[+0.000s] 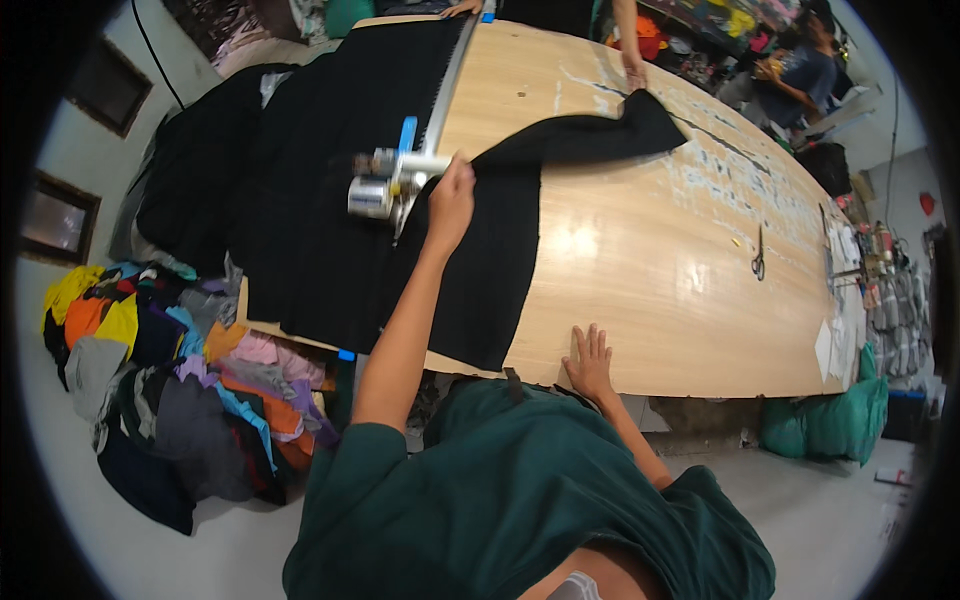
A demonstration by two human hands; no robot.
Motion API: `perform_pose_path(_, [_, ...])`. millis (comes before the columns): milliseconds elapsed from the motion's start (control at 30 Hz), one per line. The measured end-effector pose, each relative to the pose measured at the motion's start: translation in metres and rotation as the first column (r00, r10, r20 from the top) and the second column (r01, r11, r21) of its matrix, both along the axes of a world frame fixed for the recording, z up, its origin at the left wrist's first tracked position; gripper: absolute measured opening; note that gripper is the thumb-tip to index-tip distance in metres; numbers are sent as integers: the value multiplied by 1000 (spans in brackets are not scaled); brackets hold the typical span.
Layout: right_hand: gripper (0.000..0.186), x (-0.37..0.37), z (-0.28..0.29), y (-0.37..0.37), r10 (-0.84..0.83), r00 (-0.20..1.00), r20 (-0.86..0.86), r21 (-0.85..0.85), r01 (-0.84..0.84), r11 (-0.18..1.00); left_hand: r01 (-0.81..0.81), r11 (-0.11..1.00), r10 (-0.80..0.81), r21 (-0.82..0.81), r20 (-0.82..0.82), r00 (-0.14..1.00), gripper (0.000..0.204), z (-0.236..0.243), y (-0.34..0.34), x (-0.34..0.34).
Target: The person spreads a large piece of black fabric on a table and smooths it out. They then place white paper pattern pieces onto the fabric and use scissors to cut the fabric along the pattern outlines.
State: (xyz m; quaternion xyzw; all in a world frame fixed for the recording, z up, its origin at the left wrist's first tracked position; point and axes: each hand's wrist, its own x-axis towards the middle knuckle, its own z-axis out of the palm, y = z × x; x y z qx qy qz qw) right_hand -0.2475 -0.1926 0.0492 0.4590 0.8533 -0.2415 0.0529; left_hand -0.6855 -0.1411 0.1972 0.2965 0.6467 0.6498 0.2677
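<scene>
My left hand (452, 208) is wrapped round the pale handle of a fabric cutting machine (372, 197), which is blurred by motion. The machine stands over black fabric (330, 130) spread on the table's left part, close to a long metal rail (452, 75) running to the far edge. A cut piece of the black fabric (490, 270) lies to the right of it, with one end raised. Across the table, a co-worker's hand (635, 72) holds or touches that raised end. My right hand (590, 358) rests flat on the table's near edge, fingers spread, holding nothing.
On the wooden table (640, 260), black scissors (758, 255) lie at the right. The co-worker's other hand (463, 8) is by the rail's far end. Coloured cloth scraps (200, 370) heap at the left; a green sack (825, 420) sits at the right. Another person (800, 75) is behind.
</scene>
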Motion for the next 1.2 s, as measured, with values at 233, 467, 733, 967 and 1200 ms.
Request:
perform_pose_path(233, [79, 1, 1, -4, -113, 990, -85, -34, 111, 993, 407, 906, -391, 112, -141, 909, 40, 20, 35, 86])
perform_pose_path(467, [55, 3, -21, -2, -211, 934, -287, 30, 229, 973, -129, 935, -141, -332, -678, 721, 41, -79, -127, 41])
perform_pose_path(733, [47, -64, 1, 35, -300, 950, -87, -57, 296, 954, 16, 720, -537, -693, -543, 645, 25, -145, -171, 52])
perform_pose_path(967, [102, -119, 25, 73, -683, 640, -353, -643, 364, 674, 921, 123, -991, -369, 5, 135, 34, -74, -113, 178])
perform_pose_path(1200, [73, -88, 24, 58, -324, 945, -55, -393, 277, 877, 833, 455, -876, -315, 8, 481, 30, -47, -115, 160])
